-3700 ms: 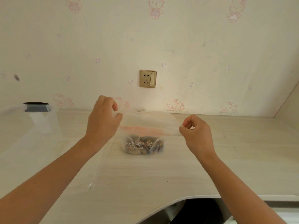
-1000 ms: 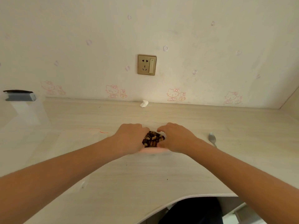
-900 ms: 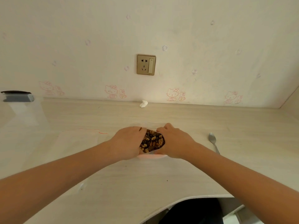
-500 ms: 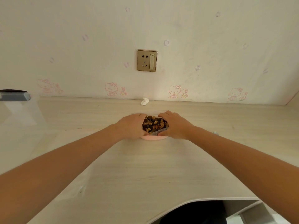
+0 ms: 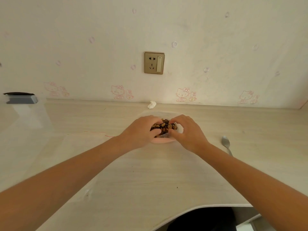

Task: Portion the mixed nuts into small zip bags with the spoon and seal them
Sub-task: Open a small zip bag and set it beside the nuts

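On the table [image 5: 150, 180], a zip bag [image 5: 164, 140] of mixed nuts [image 5: 164, 126] is being gripped at its mouth by curled fingers of the left hand [image 5: 140, 132] and right hand [image 5: 186, 133]. It is being judged light, limp and slippery, best held at the zip rim.

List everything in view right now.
clear zip bag with pink seal strip: one, clear, desk centre.
mixed nuts: one heap, brown, inside that bag.
silver metal spoon: one, silver, desk, right of bag.
crumpled white paper scrap: one, white, desk by wall.
flat clear plastic sheeting: amount unclear, desk left.
gold wall socket with switch: one, gold, wall above.
dark-topped grey block: one, grey, far left.
pale wooden desk: one, beige, under everything.
left hand: one, grip on bag's left side.
right hand: one, grip on bag's right side.
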Available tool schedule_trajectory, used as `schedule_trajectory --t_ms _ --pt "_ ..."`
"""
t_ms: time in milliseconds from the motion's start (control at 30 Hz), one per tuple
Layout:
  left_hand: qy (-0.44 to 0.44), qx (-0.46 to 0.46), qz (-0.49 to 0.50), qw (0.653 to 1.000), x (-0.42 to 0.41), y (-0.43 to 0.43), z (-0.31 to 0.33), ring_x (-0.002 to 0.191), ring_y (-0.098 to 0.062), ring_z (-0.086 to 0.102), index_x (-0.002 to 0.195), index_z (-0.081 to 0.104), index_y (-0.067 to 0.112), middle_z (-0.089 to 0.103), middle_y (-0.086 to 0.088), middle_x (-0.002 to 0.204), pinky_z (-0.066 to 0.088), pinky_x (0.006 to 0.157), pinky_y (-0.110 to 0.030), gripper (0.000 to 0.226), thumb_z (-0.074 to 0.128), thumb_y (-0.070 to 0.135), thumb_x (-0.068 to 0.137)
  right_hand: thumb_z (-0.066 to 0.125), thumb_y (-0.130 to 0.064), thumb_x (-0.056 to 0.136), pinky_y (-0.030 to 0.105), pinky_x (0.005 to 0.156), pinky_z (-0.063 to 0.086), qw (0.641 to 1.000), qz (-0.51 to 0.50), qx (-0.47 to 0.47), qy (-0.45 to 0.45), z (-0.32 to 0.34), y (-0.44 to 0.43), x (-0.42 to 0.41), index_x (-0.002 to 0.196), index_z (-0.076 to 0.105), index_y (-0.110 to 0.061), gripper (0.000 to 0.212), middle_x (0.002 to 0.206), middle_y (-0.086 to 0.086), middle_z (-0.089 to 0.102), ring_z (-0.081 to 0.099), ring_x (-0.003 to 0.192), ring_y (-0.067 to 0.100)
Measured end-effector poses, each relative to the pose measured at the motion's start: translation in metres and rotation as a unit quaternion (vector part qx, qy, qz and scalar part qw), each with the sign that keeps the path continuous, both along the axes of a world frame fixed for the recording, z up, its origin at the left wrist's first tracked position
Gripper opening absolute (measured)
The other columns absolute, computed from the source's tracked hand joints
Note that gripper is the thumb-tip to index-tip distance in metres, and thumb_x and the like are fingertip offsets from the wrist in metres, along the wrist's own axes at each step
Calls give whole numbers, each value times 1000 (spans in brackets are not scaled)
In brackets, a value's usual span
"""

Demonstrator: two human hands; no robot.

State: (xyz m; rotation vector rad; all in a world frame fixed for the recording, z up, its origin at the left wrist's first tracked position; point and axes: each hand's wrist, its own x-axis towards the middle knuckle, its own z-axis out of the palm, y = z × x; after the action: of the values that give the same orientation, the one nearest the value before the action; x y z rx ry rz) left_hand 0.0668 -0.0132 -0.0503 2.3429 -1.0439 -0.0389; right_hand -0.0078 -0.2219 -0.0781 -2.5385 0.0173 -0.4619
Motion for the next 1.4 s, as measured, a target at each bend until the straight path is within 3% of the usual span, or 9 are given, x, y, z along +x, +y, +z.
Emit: schedule_trajectory --t_ms 167,367,467,667,933,1067,1200,1300,1400 --pt "-1 -55 99 994 -46 83 3 88 -4 63 96 70 33 67 17 89 45 73 -18 3 69 35 94 59 -40 91 13 63 41 989 59 133 -11 2 44 -47 90 71 -39 12 88 -17 70 61 76 4" --pt "32 87 212 973 -83 184 -22 102 2 53 108 56 46 56 25 106 42 79 -23 40 58 74 80 69 -32 93 20 76 43 986 92 115 77 -29 82 -67 92 71 -34 3 93 -16 69 59 90 3" --pt "55 92 275 955 -90 195 -35 110 -6 53 130 51 39 53 20 116 46 91 -33 56 66 68 84 70 -27 93 22 76 44 989 87 97 71 -33 85 -68 89 70 -34 8 91 -14 68 59 88 4" --pt "55 100 342 933 -69 188 -39 81 -10 62 95 58 31 65 13 85 49 71 -33 22 65 51 88 70 -23 93 20 73 42 990 81 98 68 -31 80 -71 88 71 -35 13 89 -15 68 58 86 4" --pt "29 -73 307 949 -57 196 -36 60 -9 56 82 62 30 65 12 71 45 57 -30 16 61 19 94 70 -23 94 18 71 44 989 70 110 73 -32 79 -70 87 72 -36 15 88 -15 69 59 84 5" --pt "-70 -143 191 968 -73 182 -19 75 -10 58 90 60 32 62 14 85 40 63 -17 24 61 10 98 68 -31 98 12 70 43 977 76 180 85 -29 76 -69 85 75 -36 16 87 -16 73 63 81 4" --pt "-133 -137 50 980 -92 139 -10 83 -9 57 98 63 27 57 17 91 43 74 -20 14 56 16 102 55 -39 104 29 73 48 920 58 375 101 -11 73 -66 89 81 -21 35 88 3 78 68 78 12" --pt "-188 -91 -40 977 -95 103 -16 85 -14 55 102 68 19 59 9 98 42 77 -28 17 51 19 105 49 -56 96 33 63 48 835 59 534 117 4 61 -65 91 80 -10 55 87 16 73 65 72 24" --pt "-171 -48 -84 981 -91 79 -28 83 -16 53 101 70 18 60 5 104 41 76 -29 16 56 9 101 54 -55 97 33 56 45 806 39 576 134 7 44 -66 93 76 -8 52 83 13 69 61 67 23"
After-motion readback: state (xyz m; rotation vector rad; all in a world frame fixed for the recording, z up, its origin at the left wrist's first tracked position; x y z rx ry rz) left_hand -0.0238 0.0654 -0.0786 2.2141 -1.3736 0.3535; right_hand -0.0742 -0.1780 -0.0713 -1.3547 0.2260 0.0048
